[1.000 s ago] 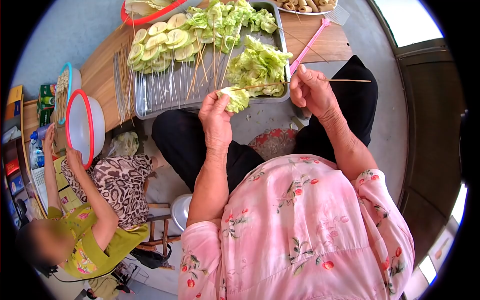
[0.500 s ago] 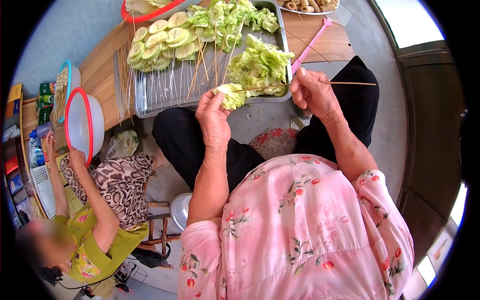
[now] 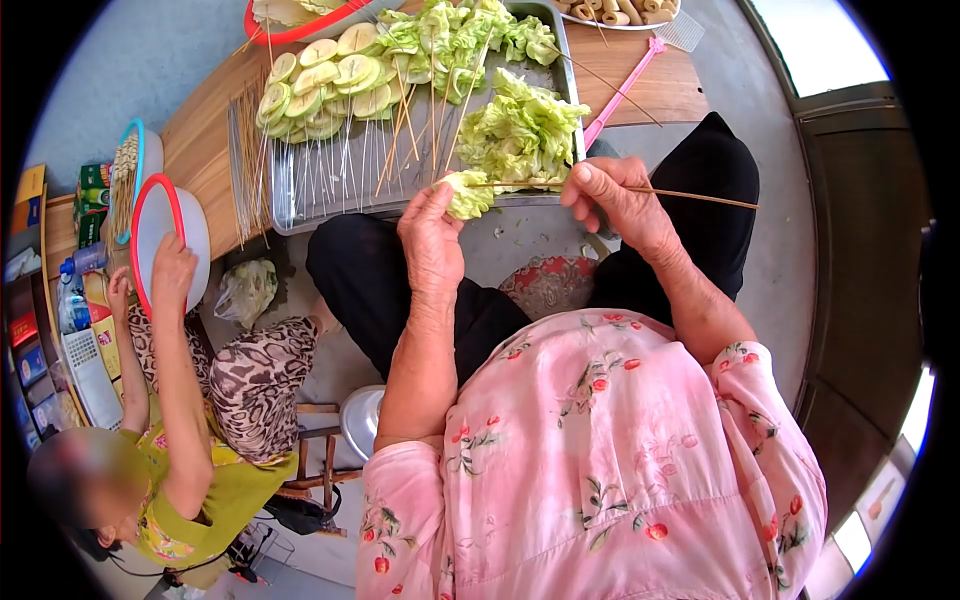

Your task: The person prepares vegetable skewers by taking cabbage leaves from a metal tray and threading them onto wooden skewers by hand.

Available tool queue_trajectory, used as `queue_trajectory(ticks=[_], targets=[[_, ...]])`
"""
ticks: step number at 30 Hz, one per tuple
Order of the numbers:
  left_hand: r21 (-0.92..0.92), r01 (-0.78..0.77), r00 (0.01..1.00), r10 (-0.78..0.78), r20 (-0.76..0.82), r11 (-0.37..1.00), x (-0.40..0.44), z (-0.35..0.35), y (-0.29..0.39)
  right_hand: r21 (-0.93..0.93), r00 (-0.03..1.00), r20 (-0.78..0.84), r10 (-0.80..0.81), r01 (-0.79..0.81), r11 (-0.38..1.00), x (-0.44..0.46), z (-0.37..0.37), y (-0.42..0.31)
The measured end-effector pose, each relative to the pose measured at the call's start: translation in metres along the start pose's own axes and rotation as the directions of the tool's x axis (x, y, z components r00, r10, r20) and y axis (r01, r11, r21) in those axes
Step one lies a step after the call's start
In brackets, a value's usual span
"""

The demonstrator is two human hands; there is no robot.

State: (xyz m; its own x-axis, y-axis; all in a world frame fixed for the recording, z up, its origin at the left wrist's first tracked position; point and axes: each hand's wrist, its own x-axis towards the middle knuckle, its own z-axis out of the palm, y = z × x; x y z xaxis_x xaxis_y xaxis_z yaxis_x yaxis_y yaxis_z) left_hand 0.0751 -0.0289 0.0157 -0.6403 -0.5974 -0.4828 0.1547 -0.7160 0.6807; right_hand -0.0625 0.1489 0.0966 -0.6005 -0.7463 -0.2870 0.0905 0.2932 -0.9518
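Green lettuce (image 3: 468, 200) ruffles from the pinching left hand (image 3: 432, 238); the right hand (image 3: 624, 206) grips a slender skewer (image 3: 706, 196).

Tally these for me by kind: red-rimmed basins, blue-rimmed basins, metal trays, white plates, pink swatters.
Red-rimmed basins: 2
Blue-rimmed basin: 1
Metal tray: 1
White plate: 1
Pink swatter: 1
Total: 6

Bright daylight with curved edges
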Motion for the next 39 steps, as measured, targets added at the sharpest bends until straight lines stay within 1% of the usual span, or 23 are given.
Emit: queue_trajectory(ticks=[6, 8, 9, 11, 13, 15, 17, 19, 21, 22, 23, 24, 26, 31, 36, 39], targets=[[0.026, 0.053, 0.996, -0.054, 0.068, 0.998, 0.000, 0.000, 0.003, 0.044, 1.000, 0.012, 0.002, -0.003, 0.999, 0.006, -0.001, 0.005], [0.003, 0.074, 0.994, -0.074, 0.079, 0.997, 0.001, 0.000, 0.003, 0.128, 0.998, -0.023, 0.053, -0.049, 0.990, 0.007, -0.002, 0.007], [0.003, 0.074, 0.994, -0.074, 0.079, 0.997, 0.001, -0.002, 0.003, 0.128, 0.998, -0.023, 0.053, -0.050, 0.990, 0.008, -0.004, 0.009], [-0.013, 0.090, 0.989, -0.088, 0.115, 0.996, 0.008, -0.004, 0.005, 0.322, 0.992, -0.010, 0.123, -0.113, 0.940, 0.017, -0.007, 0.013], [-0.047, 0.100, 0.989, -0.094, 0.117, 0.994, 0.010, -0.006, 0.004, 0.353, 0.994, -0.009, 0.112, -0.102, 0.930, 0.018, -0.010, 0.019], [-0.080, 0.109, 0.988, -0.099, 0.119, 0.991, 0.011, -0.006, 0.004, 0.555, 0.995, 0.054, 0.086, -0.102, 0.826, 0.021, -0.011, 0.028], [-0.077, 0.107, 0.991, -0.100, 0.087, 0.991, 0.013, -0.003, 0.007, 0.556, 0.995, 0.053, 0.087, -0.102, 0.825, 0.025, -0.010, 0.026], [-0.094, 0.120, 0.990, -0.112, 0.091, 0.988, 0.014, -0.003, 0.006, 0.559, 0.995, 0.052, 0.082, -0.097, 0.823, 0.026, -0.010, 0.028], [-0.108, 0.130, 0.988, -0.120, 0.095, 0.986, 0.014, -0.006, 0.003, 0.631, 0.995, 0.079, 0.062, -0.098, 0.769, 0.026, -0.010, 0.032], [-0.154, 0.151, 0.986, -0.138, 0.092, 0.976, 0.016, -0.008, 0.001, 0.631, 0.995, 0.081, 0.061, -0.099, 0.769, 0.026, -0.010, 0.034], [-0.200, 0.171, 0.984, -0.155, 0.090, 0.965, 0.017, -0.010, 0.000, 0.664, 0.994, 0.093, 0.054, -0.103, 0.741, 0.027, -0.009, 0.036], [-0.202, 0.167, 0.984, -0.152, 0.088, 0.965, 0.019, -0.010, 0.000, 0.695, 0.993, 0.107, 0.046, -0.108, 0.711, 0.029, -0.009, 0.036], [-0.252, 0.221, 0.975, -0.208, 0.076, 0.942, 0.021, -0.011, 0.000, 0.706, 0.992, 0.114, 0.053, -0.118, 0.699, 0.029, -0.009, 0.037], [-0.292, 0.251, 0.968, -0.245, 0.059, 0.923, 0.021, -0.003, 0.006, 0.740, 0.988, 0.134, 0.078, -0.152, 0.656, 0.036, -0.007, 0.034], [-0.313, 0.291, 0.957, -0.281, 0.076, 0.904, 0.018, 0.000, 0.012, 0.751, 0.987, 0.133, 0.093, -0.162, 0.640, 0.038, -0.005, 0.036], [-0.318, 0.335, 0.942, -0.314, 0.117, 0.887, 0.017, 0.003, 0.016, 0.756, 0.986, 0.124, 0.110, -0.166, 0.634, 0.039, -0.006, 0.031]])
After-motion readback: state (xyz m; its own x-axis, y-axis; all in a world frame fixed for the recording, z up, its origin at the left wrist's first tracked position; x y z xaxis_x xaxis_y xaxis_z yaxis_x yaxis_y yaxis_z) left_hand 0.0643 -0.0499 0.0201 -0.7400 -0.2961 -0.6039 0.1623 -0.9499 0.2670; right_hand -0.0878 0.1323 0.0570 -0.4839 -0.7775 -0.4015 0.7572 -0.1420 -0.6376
